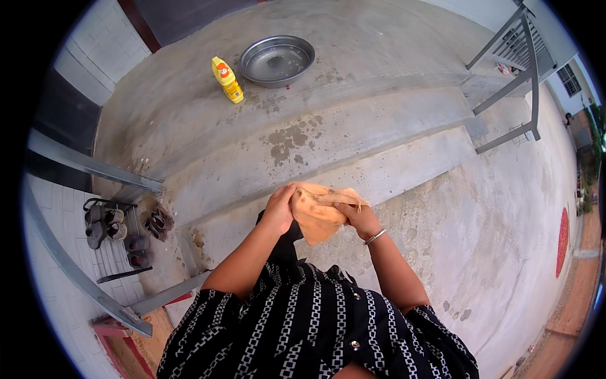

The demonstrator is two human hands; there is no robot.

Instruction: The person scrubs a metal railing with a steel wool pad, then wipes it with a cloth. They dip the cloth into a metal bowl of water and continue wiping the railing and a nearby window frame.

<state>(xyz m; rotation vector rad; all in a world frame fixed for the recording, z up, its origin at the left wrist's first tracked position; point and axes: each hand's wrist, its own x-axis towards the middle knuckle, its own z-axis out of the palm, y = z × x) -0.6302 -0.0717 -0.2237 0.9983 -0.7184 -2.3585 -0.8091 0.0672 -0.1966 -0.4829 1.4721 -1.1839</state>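
An orange cloth with dark stains hangs between my two hands, in front of my body and above the concrete steps. My left hand grips its left edge, fingers closed on the fabric. At the other side my right hand, with a bangle on the wrist, pinches the upper right edge. A frayed bit sticks out past the right fingers. Farther off, a grey metal basin with some water in it stands on the landing. Just left of it is an upright yellow bottle.
Concrete steps with wet patches lie ahead. Metal railings flank them: one at the right, another at the left. A shoe rack with several pairs stands at the left. A dark door is at the back.
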